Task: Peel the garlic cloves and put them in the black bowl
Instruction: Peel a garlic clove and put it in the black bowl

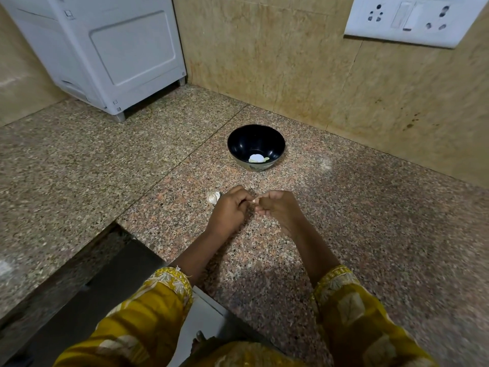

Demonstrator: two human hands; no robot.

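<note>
Left hand (229,211), right hand (281,208) pinch garlic clove (254,201).

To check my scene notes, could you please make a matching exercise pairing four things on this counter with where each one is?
Things:
1. black bowl
2. garlic clove
3. loose garlic piece
4. white appliance

Places:
A. at the back left of the counter
B. pinched between the left hand and the right hand
C. beyond both hands, holding peeled garlic
D. lying just left of the left hand

Pairs: 1-C, 2-B, 3-D, 4-A
</note>
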